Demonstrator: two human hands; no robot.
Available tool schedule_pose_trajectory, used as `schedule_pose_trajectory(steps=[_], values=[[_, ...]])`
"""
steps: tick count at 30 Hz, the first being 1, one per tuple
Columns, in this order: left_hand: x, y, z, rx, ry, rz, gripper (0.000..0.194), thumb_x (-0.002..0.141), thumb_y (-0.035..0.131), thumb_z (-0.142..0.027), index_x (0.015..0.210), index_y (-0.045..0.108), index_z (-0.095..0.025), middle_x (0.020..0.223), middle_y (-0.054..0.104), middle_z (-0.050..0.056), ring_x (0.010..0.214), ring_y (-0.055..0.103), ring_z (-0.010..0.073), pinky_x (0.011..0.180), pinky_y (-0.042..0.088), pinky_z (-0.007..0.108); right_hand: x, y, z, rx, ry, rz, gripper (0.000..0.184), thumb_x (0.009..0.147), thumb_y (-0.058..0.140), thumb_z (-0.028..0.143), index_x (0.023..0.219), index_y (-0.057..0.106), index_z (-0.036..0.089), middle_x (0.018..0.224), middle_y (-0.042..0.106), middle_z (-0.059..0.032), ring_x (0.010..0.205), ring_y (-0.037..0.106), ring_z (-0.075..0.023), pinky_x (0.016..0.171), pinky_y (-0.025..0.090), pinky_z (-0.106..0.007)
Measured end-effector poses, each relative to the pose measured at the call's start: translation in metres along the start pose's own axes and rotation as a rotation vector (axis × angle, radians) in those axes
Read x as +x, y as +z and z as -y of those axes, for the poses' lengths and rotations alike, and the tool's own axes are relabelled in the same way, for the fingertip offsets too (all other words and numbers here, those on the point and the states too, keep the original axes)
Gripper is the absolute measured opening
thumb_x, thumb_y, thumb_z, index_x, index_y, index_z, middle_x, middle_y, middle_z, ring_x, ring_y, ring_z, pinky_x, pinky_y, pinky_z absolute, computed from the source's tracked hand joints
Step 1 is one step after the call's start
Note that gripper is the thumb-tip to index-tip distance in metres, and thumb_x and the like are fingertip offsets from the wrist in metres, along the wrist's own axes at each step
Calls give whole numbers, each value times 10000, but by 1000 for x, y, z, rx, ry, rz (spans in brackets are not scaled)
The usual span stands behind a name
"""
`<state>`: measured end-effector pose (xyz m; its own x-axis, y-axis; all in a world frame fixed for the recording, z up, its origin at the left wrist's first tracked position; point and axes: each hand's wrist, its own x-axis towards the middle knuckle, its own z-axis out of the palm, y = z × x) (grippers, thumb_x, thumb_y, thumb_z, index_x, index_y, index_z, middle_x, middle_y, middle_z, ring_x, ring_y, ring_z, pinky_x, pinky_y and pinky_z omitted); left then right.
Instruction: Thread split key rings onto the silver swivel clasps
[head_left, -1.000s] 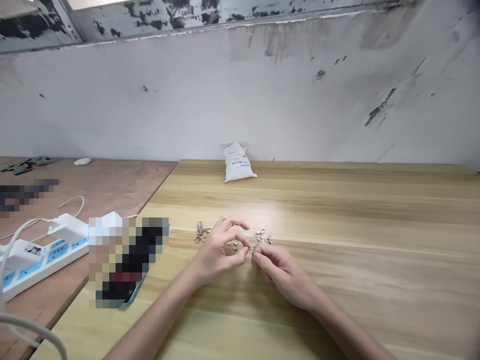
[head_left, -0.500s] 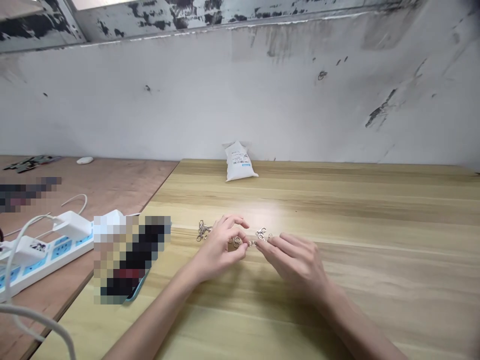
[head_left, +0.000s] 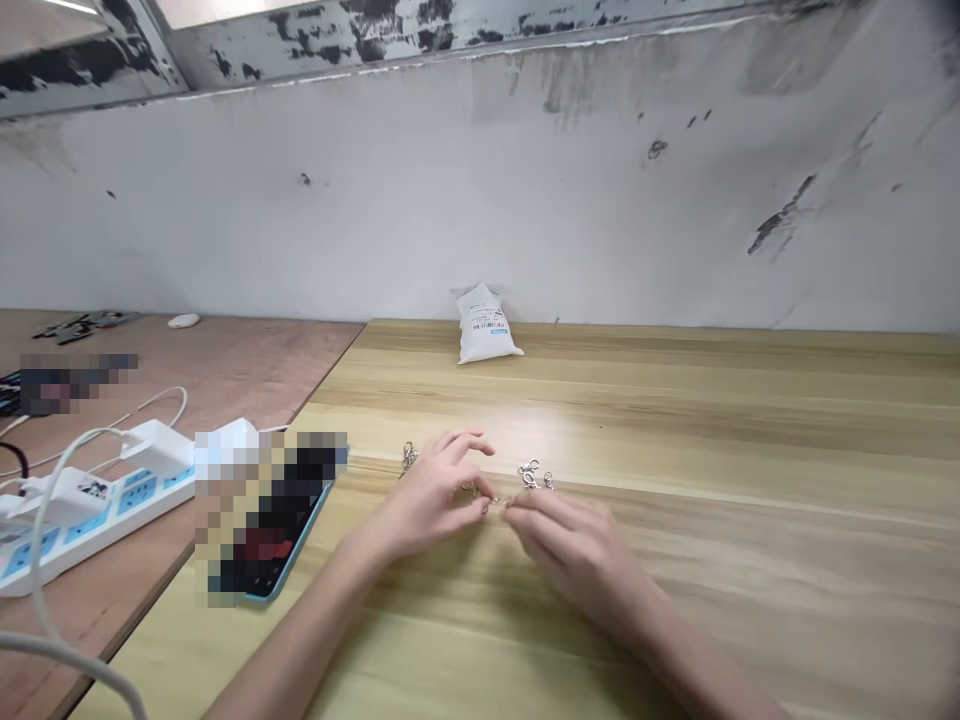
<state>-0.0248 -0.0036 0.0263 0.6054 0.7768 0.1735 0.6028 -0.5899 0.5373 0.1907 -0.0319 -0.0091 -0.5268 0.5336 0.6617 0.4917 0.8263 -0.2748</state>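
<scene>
Silver lobster clasps [head_left: 531, 476] and small split rings [head_left: 472, 489] in loose clusters on a pale wooden desk [head_left: 750, 420], right in front of the body, likely for easy reach from both sides. Left hand [head_left: 427, 497] curled, its fingers [head_left: 466, 443] bent over the rings, thumb low beside them; right hand [head_left: 577, 550] angled in, fingers close together and pointing at the left fingertips. Something tiny perhaps pinched between the two, though too small to tell. One more clasp [head_left: 408, 458] off beyond the left hand.

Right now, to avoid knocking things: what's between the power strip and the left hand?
A pixelated phone lies between the power strip and left hand, in the head view.
</scene>
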Motion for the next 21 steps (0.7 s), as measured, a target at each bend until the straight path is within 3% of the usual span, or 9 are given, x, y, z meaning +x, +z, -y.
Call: schedule_pose_trajectory(steps=[2, 5, 9, 14, 21], values=[[-2, -12, 7, -14, -29, 10, 109, 881, 608, -233, 855, 713, -239, 1244, 575, 58, 1305, 436, 257, 1073, 382, 430, -3, -3, -15, 25, 118, -55, 170, 950, 509, 113, 957, 660, 191, 889, 708, -39, 707, 631, -118, 600, 435, -211], [-7, -32, 18, -97, -146, 107, 146, 890, 601, -296, 927, 736, -256, 1189, 609, 61, 1132, 573, 225, 951, 479, 365, -8, -11, -38, 61, 299, -68, 128, 957, 528, 188, 958, 655, 205, 889, 691, -28, 553, 537, -90, 543, 418, -218], [-17, -55, 33, -115, -294, -13, 242, 913, 543, -390, 963, 731, -246, 1155, 631, 64, 1053, 611, 221, 836, 511, 313, -11, -15, -50, 62, 422, -107, 141, 957, 526, 247, 928, 658, 208, 862, 675, -30, 499, 463, -92, 514, 407, -237], [-29, -69, 57, 41, -342, -85, 275, 900, 536, -438, 971, 711, -238, 1121, 648, 51, 1028, 617, 228, 897, 476, 331, -11, -14, -50, 82, 433, -92, 181, 964, 502, 280, 925, 663, 206, 853, 675, -30, 503, 484, -97, 508, 412, -238], [-34, -63, 71, 99, -377, -44, 342, 866, 555, -491, 1032, 707, -233, 1097, 631, 57, 988, 626, 230, 875, 481, 321, -12, -11, -51, -32, 396, -11, 196, 969, 490, 296, 961, 669, 217, 883, 707, -23, 494, 545, -100, 506, 432, -233]])
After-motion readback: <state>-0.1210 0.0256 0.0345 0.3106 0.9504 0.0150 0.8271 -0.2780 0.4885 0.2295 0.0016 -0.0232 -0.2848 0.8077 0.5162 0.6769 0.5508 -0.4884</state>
